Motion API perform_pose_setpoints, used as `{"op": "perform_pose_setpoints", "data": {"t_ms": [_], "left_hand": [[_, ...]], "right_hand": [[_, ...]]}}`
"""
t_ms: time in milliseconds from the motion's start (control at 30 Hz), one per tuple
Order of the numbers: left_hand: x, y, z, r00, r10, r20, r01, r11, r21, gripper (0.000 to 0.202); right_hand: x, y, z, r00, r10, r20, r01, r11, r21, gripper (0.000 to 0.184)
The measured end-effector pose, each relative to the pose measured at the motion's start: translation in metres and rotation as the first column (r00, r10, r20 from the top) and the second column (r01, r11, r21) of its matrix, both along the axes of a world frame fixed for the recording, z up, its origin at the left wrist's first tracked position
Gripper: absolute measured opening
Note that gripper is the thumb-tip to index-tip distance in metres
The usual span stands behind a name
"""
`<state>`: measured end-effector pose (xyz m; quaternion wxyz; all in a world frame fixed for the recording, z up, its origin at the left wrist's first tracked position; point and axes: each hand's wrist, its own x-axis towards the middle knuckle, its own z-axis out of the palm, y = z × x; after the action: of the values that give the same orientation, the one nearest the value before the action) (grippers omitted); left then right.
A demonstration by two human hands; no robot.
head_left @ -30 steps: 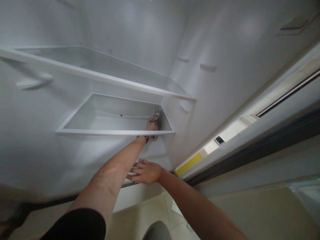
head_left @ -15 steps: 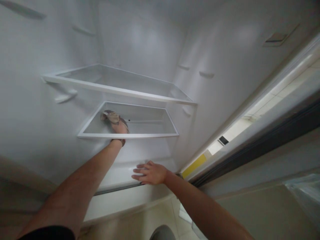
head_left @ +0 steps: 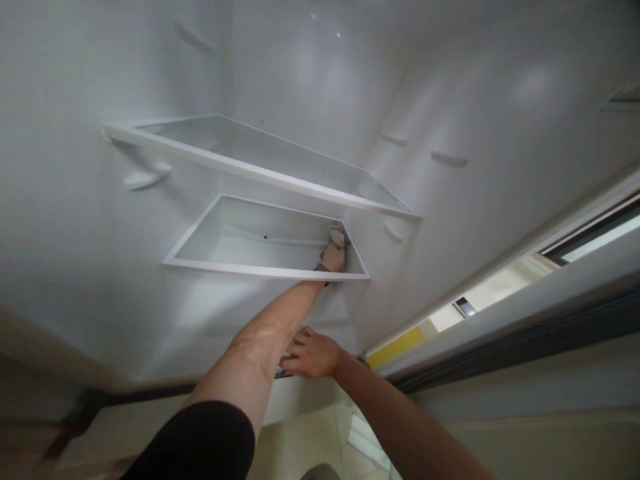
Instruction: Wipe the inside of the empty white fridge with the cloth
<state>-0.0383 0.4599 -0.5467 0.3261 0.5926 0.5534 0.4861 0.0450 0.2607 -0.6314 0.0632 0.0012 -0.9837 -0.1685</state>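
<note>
Left hand [head_left: 331, 259] closed around cloth [head_left: 338, 237], under lower shelf [head_left: 265, 271] in fridge [head_left: 130, 280], seen through glass. Cloth now near right edge of lower shelf. Half second ago, cloth was near left edge; one second ago, near right edge too. Right hand [head_left: 313, 353] open, fingers spread, by front edge of fridge, same place as before. Left arm [head_left: 255, 347] now slants close to right fingers; before, well apart.
</note>
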Motion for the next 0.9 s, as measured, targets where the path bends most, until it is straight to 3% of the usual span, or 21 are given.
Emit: {"op": "perform_pose_setpoints", "data": {"t_ms": [67,167,300,400,533,633,700,900], "left_hand": [[-0.01,-0.014,-0.004,0.996,-0.048,-0.074,0.048,0.999,-0.004,0.042],[-0.048,-0.046,-0.007,0.963,-0.141,-0.231,0.151,0.988,0.024,0.042],[-0.107,-0.11,-0.008,0.82,-0.154,-0.551,0.273,0.952,0.14,0.047],[-0.147,-0.165,-0.014,0.684,-0.024,-0.729,0.143,0.985,0.102,0.051],[-0.194,-0.218,-0.028,0.551,-0.025,-0.834,0.018,1.0,-0.017,0.054],[-0.213,-0.231,-0.036,0.467,-0.071,-0.881,-0.005,0.997,-0.083,0.058],[-0.219,-0.229,-0.041,0.46,-0.085,-0.884,-0.026,0.994,-0.109,0.059],[-0.226,-0.187,-0.055,0.511,-0.115,-0.852,-0.109,0.974,-0.197,0.07]], "right_hand": [[0.0,0.0,0.001,1.0,-0.006,-0.002,0.006,1.0,-0.012,0.048],[0.001,-0.001,0.003,1.0,-0.013,-0.011,0.013,1.0,-0.028,0.05],[0.002,-0.001,0.003,0.999,-0.028,0.041,0.032,0.994,-0.1,0.053],[0.001,0.001,0.002,0.997,-0.037,0.063,0.048,0.985,-0.167,0.055],[-0.001,0.002,0.001,0.995,-0.058,0.082,0.076,0.971,-0.228,0.056],[-0.003,0.003,0.002,0.994,-0.067,0.083,0.087,0.961,-0.264,0.057],[-0.003,0.003,0.003,0.995,-0.064,0.08,0.084,0.955,-0.283,0.058],[-0.003,0.004,0.005,0.994,-0.062,0.085,0.086,0.949,-0.304,0.058]]}}
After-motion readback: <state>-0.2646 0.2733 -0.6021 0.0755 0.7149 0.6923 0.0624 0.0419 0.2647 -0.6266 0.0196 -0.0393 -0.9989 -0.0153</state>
